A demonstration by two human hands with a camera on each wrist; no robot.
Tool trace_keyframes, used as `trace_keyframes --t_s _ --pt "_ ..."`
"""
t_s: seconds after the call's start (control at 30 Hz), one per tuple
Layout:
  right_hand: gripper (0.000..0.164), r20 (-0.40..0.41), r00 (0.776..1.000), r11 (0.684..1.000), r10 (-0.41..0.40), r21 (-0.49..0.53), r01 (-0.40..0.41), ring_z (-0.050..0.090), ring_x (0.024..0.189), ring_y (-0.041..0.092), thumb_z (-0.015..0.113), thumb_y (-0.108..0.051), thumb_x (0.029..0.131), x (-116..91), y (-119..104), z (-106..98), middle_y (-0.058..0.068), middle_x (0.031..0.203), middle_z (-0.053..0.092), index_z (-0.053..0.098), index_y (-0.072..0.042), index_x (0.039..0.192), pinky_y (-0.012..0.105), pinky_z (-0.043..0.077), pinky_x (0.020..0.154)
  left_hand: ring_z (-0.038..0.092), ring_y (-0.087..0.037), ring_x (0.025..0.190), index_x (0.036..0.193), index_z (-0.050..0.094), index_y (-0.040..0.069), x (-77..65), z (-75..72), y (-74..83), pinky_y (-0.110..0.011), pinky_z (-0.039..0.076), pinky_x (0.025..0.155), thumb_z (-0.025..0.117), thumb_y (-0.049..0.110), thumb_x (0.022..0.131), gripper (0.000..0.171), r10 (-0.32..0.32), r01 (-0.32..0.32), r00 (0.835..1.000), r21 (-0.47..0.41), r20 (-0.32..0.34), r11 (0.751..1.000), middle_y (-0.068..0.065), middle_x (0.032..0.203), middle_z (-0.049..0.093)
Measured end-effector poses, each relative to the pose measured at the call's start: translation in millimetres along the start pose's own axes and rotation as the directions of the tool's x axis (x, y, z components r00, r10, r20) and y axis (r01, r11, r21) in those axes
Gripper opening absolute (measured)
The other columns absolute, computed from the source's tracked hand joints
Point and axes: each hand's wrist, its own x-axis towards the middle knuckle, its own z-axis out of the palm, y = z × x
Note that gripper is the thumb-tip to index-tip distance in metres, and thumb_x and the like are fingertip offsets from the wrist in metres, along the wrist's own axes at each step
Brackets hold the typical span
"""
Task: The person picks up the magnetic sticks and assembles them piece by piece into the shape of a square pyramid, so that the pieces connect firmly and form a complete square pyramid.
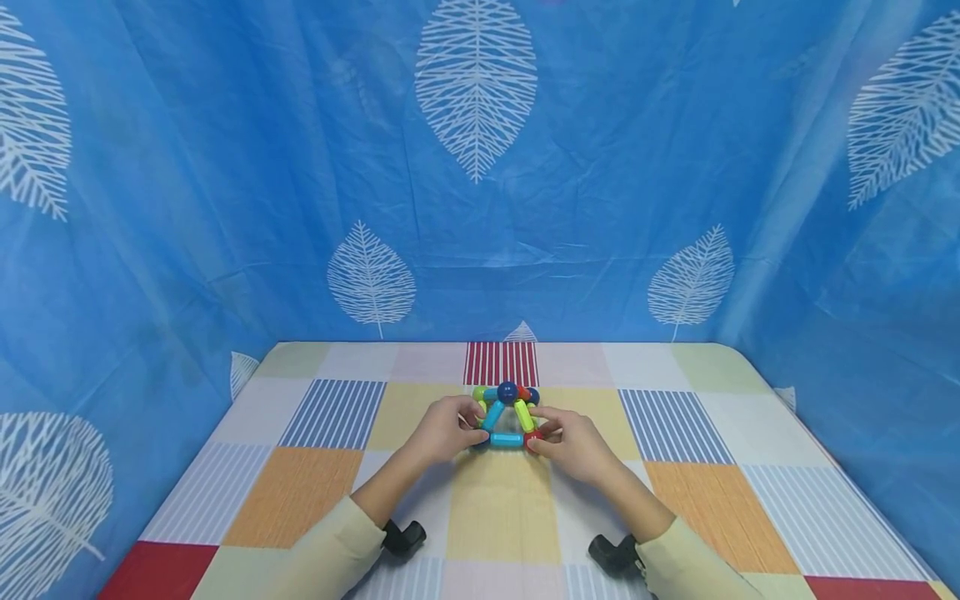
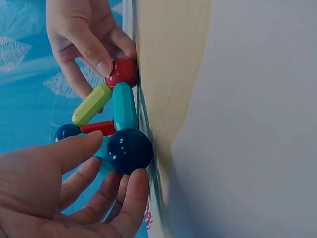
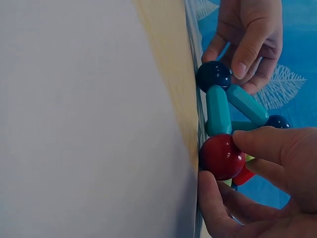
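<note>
A small frame of coloured balls and rods stands on the tablecloth between both hands. My left hand (image 1: 447,429) holds its near left corner, thumb and fingers around a dark blue ball (image 2: 130,151). At the near right corner my right hand (image 1: 572,446) grips a red ball (image 3: 222,157) between thumb and fingers. A teal rod (image 1: 507,439) joins these two balls along the front. Another teal rod (image 1: 493,414) and a yellow-green rod (image 1: 523,415) slope up to a dark blue ball (image 1: 507,392) on top. Behind are a green ball (image 1: 478,392) and a red rod (image 2: 98,127); fingers partly hide the sides.
A patchwork-patterned tablecloth (image 1: 504,517) covers the table. Blue curtains (image 1: 585,208) with white leaf prints surround it at the back and sides. Black wrist-worn devices (image 1: 403,540) show at both forearms.
</note>
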Motion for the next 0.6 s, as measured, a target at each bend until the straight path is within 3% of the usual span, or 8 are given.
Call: trace_keyframes --t_s 0.27,0.47,0.6 --pt "0.052 0.021 1.0 1.0 0.007 -0.019 -0.007 0.072 0.088 0.016 0.079 -0.009 0.088 1.3 -3.3 -1.1 0.007 0.097 0.075 0.064 -0.007 0.137 0.031 0.059 0.075 0.06 -0.016 0.075 0.102 0.067 0.006 1.2 0.9 -1.7 -0.027 0.051 0.061 0.08 0.004 0.086 0.021 -0.014 0.014 1.0 -0.017 0.019 1.0 -0.007 0.089 0.065" --pt "0.054 0.028 0.999 0.995 -0.023 -0.099 0.026 0.067 0.083 0.013 0.08 -0.011 0.087 1.6 -5.1 -0.3 0.006 0.097 0.075 0.064 -0.01 0.138 0.029 0.056 0.071 0.06 -0.016 0.076 0.103 0.068 0.005 0.0 0.3 -2.1 -0.027 0.052 0.062 0.08 0.004 0.086 0.021 -0.008 0.008 1.0 -0.028 0.027 1.0 -0.007 0.088 0.065" --pt "0.066 0.039 0.999 0.996 -0.008 -0.09 0.011 0.067 0.081 0.013 0.081 -0.014 0.087 2.8 -7.1 -1.6 0.005 0.095 0.074 0.054 -0.015 0.147 0.029 0.054 0.068 0.061 -0.015 0.073 0.104 0.068 0.005 -0.4 -0.2 -1.8 -0.027 0.052 0.06 0.08 0.003 0.086 0.021 -0.017 0.019 0.999 -0.047 0.039 0.999 -0.007 0.088 0.064"
